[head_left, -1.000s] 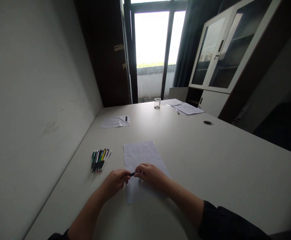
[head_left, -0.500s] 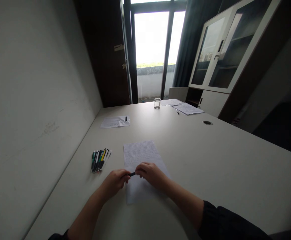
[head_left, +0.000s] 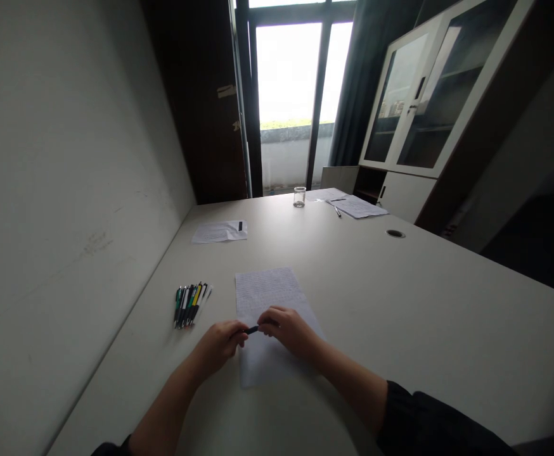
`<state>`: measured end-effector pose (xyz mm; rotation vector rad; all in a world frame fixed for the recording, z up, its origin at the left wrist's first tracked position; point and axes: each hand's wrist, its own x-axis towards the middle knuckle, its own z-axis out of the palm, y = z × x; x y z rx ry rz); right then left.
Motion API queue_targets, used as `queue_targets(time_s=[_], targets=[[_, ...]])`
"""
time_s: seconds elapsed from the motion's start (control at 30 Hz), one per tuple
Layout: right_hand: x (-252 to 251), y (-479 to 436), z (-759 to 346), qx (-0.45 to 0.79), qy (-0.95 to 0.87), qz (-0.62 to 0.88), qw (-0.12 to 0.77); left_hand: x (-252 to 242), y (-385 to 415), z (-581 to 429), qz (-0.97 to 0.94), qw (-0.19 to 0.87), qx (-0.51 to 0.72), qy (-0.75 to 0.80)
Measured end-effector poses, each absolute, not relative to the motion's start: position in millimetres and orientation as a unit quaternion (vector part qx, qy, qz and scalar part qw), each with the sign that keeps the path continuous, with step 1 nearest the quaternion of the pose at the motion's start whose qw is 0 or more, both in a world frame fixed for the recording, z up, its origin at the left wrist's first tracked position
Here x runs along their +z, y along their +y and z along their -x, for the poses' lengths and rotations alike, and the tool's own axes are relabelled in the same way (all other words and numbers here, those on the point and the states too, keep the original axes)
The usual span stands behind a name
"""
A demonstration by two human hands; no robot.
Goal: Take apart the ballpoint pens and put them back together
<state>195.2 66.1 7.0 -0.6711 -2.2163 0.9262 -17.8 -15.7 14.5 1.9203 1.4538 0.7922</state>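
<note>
Both my hands grip a short dark pen (head_left: 252,330) above a sheet of written paper (head_left: 268,288). The fingers of my left hand (head_left: 224,342) are pinched on its left end, and those of my right hand (head_left: 286,328) close around its right end. Only the middle of the pen shows between the fingertips. Beneath the hands the paper lies flat, its lower half partly covered by my right hand and forearm. Left of the paper, several pens (head_left: 190,306) in green, black, white and yellow lie side by side.
A crumpled sheet (head_left: 217,232) with a small black item lies at the back left. A clear glass (head_left: 299,197) stands near the far edge, with stacked papers (head_left: 360,207) and a pen (head_left: 338,211) to its right. A round hole (head_left: 395,234) is set in the white table (head_left: 400,304).
</note>
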Motion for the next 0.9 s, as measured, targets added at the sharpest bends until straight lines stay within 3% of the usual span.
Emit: queue_targets(time_s=[0.57, 0.7, 0.9], targets=[[11.2, 69.8, -197.2, 0.378, -0.794, 0.286, 0.380, 15.1, -16.3, 22.0, -0.765, 0.227, 0.309, 0.517], [9.4, 73.1, -197.0, 0.305, -0.829, 0.284, 0.374, 12.4, -14.1, 26.9, -0.756, 0.176, 0.314, 0.546], [11.4, 69.7, -189.8, 0.081, -0.949, 0.204, 0.228, 7.4, -11.0, 34.6, -0.726, 0.119, 0.322, 0.595]])
